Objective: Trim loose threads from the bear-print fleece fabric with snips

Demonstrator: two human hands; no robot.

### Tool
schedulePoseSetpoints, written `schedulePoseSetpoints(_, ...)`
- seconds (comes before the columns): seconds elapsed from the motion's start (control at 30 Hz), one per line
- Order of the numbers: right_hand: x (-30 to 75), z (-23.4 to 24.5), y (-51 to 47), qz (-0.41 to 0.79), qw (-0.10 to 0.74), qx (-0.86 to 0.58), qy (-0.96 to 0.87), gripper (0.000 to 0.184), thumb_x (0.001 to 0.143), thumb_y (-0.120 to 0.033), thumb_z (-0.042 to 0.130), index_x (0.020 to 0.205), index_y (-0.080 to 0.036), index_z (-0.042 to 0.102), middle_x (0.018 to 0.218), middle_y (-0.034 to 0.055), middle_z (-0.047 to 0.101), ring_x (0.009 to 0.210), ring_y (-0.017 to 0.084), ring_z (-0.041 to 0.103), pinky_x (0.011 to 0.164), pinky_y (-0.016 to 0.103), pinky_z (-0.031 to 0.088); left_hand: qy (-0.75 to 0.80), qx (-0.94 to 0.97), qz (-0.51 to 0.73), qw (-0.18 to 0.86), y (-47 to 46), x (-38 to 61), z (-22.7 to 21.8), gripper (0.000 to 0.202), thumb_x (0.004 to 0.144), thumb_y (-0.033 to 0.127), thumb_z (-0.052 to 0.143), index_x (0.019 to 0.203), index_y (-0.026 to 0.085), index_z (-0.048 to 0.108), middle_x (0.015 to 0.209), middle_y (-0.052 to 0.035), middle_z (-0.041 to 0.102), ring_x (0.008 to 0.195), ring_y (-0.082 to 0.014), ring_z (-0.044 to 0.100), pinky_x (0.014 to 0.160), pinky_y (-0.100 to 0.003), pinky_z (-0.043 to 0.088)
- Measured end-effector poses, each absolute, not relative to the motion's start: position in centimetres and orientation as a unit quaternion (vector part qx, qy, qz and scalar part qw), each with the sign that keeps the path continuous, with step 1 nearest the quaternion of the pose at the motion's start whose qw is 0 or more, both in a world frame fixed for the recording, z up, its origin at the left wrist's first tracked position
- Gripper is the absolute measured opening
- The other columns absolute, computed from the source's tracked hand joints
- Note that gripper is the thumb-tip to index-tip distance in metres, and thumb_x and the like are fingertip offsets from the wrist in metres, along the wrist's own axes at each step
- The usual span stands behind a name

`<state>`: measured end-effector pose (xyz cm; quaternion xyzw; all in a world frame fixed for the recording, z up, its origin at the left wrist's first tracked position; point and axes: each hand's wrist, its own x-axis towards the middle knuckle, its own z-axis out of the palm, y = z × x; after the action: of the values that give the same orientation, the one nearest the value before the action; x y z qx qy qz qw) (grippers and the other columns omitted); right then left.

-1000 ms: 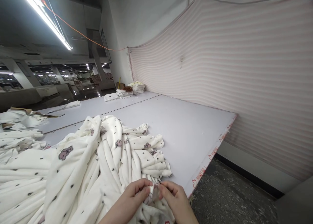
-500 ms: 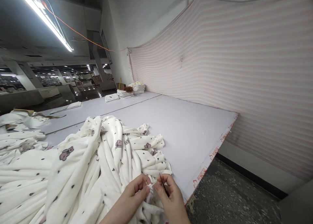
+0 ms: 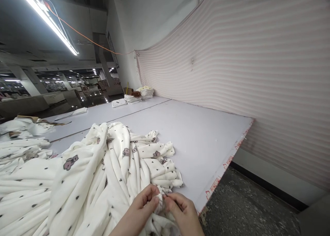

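Note:
A heap of white soft garments [image 3: 85, 184], printed with mauve bears and small dark marks, spreads over the left and front of the table. At its near right edge, my left hand [image 3: 145, 203] is closed, pinching a gathered white garment end [image 3: 160, 203] between thumb and fingers. My right hand [image 3: 182, 208] is closed right beside it, thumb and forefinger together at the same gathered cloth. A slim dark pointed tool [image 3: 165, 194] shows only its tip by the right fingertips; the rest is hidden in the hand, so its exact kind is unclear.
The pale table [image 3: 201, 136] has a taped right edge with red print [image 3: 215, 184]. Stacks of folded white cloth [image 3: 145, 92] stand at the far end. More white pieces [image 3: 31, 126] lie at left. A striped cloth sheet [image 3: 232, 57] hangs along the wall.
My right hand has turned, bringing the dark tool's tip down from pointing upward to the gathered cloth. My left hand keeps its pinch. The view has shifted slightly.

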<state>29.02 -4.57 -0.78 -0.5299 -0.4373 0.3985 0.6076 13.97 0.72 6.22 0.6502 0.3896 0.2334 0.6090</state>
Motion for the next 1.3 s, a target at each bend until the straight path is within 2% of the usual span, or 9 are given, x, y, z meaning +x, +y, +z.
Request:
schedulePoseSetpoints(0.13, 32.1, -2.9, -2.1, 0.313, 0.606, -0.61, -0.402, 0.033, 0.079, -0.041, 0.061, 0.101, -0.017, 0.067, 0.084, 0.0054, 0.068, 0.075, 0.02, 0.061, 0.066, 0.026, 0.048, 0.472, 0.733, 0.26, 0.415, 0.7, 12.6, 6.3, 0.035, 0.079, 0.051, 0.058, 0.069, 0.022, 0.041, 0.064, 0.0036, 0.041, 0.064, -0.0158, 0.04, 0.06, -0.025, 0.032)
schedulePoseSetpoints(0.23, 34.2, -4.6, 0.5, 0.277, 0.587, -0.641, -0.411, 0.021, 0.067, -0.027, 0.068, 0.086, -0.019, 0.07, 0.077, 0.0031, 0.064, 0.076, 0.021, 0.056, 0.071, 0.03, 0.044, 0.454, 0.767, 0.306, 0.334, 0.5, 11.8, 6.3, 0.036, 0.077, 0.044, 0.062, 0.061, 0.022, 0.038, 0.064, 0.0015, 0.045, 0.065, -0.0179, 0.045, 0.063, -0.027, 0.035)
schedulePoseSetpoints(0.33, 35.0, -5.8, 1.8, 0.285, 0.588, -0.628, -0.422, 0.008, 0.066, -0.025, 0.067, 0.062, -0.018, 0.063, 0.065, -0.0003, 0.057, 0.069, 0.02, 0.053, 0.068, 0.029, 0.042, 0.414, 0.72, 0.39, 0.398, 0.9, 10.7, 6.3, 0.039, 0.076, 0.042, 0.064, 0.059, 0.022, 0.035, 0.072, -0.0011, 0.053, 0.077, -0.0201, 0.053, 0.071, -0.028, 0.041)
schedulePoseSetpoints(0.5, 34.4, -4.8, -0.3, 0.324, 0.612, -0.577, -0.433, 0.021, 0.084, -0.036, 0.052, 0.074, -0.018, 0.056, 0.07, -0.0011, 0.055, 0.067, 0.015, 0.052, 0.062, 0.024, 0.042, 0.454, 0.597, 0.418, 0.513, 2.4, 8.9, 6.7, 0.036, 0.071, 0.046, 0.07, 0.068, 0.023, 0.042, 0.058, 0.0088, 0.042, 0.046, -0.0081, 0.04, 0.046, -0.019, 0.031)
schedulePoseSetpoints(0.67, 31.3, -1.7, -3.5, 0.375, 0.616, -0.52, -0.457, 0.016, 0.086, -0.034, 0.053, 0.086, -0.018, 0.057, 0.076, 0.0004, 0.06, 0.072, 0.015, 0.057, 0.065, 0.022, 0.045, 0.436, 0.724, 0.237, 0.48, 1.7, 12.7, 6.4, 0.033, 0.077, 0.035, 0.062, 0.108, 0.025, 0.057, 0.095, 0.0019, 0.062, 0.056, -0.0094, 0.052, 0.069, -0.025, 0.045)
schedulePoseSetpoints(0.8, 29.4, -1.1, -5.0, 0.42, 0.592, -0.469, -0.503, 0.017, 0.087, -0.031, 0.05, 0.088, -0.018, 0.061, 0.08, 0.0039, 0.066, 0.08, 0.018, 0.064, 0.073, 0.025, 0.048, 0.448, 0.756, 0.204, 0.432, 0.9, 15.2, 5.7, 0.011, 0.077, 0.027, 0.057, 0.087, 0.02, 0.057, 0.076, 0.0024, 0.061, 0.063, -0.0138, 0.056, 0.064, -0.023, 0.044)
schedulePoseSetpoints(0.97, 30.4, -1.2, -4.7, 0.276, 0.559, -0.609, -0.49, 0.032, 0.08, -0.024, 0.056, 0.112, -0.022, 0.054, 0.081, -0.0003, 0.057, 0.074, 0.016, 0.06, 0.07, 0.024, 0.047, 0.43, 0.815, 0.287, 0.262, -0.2, 14.2, 4.2, 0.008, 0.08, 0.022, 0.046, 0.073, 0.022, 0.044, 0.066, 0.0031, 0.051, 0.062, -0.0154, 0.054, 0.057, -0.022, 0.043)
schedulePoseSetpoints(1.13, 30.5, 0.0, -4.5, 0.267, 0.526, -0.587, -0.554, 0.011, 0.081, -0.016, 0.048, 0.082, -0.021, 0.058, 0.078, 0.0006, 0.059, 0.075, 0.017, 0.059, 0.067, 0.023, 0.044, 0.385, 0.853, 0.346, 0.07, -1.2, 12.8, 2.9, 0.015, 0.081, 0.009, 0.039, 0.075, 0.024, 0.041, 0.077, 0.0016, 0.048, 0.06, -0.0118, 0.052, 0.056, -0.018, 0.044)
schedulePoseSetpoints(1.3, 30.6, 0.9, -5.9, 0.3, 0.498, -0.556, -0.593, 0.018, 0.078, -0.024, 0.058, 0.093, -0.023, 0.067, 0.086, 0.0029, 0.062, 0.078, 0.019, 0.062, 0.068, 0.024, 0.046, 0.336, 0.876, 0.347, 0.011, -1.2, 11.9, 2.3, 0.021, 0.08, 0.002, 0.036, 0.078, 0.023, 0.04, 0.083, -0.0007, 0.048, 0.065, -0.0108, 0.055, 0.058, -0.015, 0.045)
